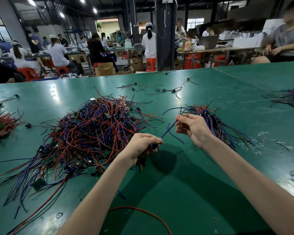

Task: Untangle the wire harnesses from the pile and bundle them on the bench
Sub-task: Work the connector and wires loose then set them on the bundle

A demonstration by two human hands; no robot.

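Observation:
A big tangled pile of red, blue and black wire harnesses [95, 133] with small green circuit boards lies on the green bench [185, 175], left of centre. My left hand [143, 145] grips the dark component end of one harness [168, 131] just right of the pile. My right hand [192, 126] pinches the same harness's blue and red wires higher up, stretching them taut between both hands. Behind my right hand lies a sorted bundle of harnesses [212, 121], wires fanning toward the right.
A red wire bundle [2, 124] lies at the left edge and another bundle [288, 97] at the far right. Loose harnesses [159, 89] are scattered at the back. A single red wire [143, 212] curls near me. Workers sit at benches beyond.

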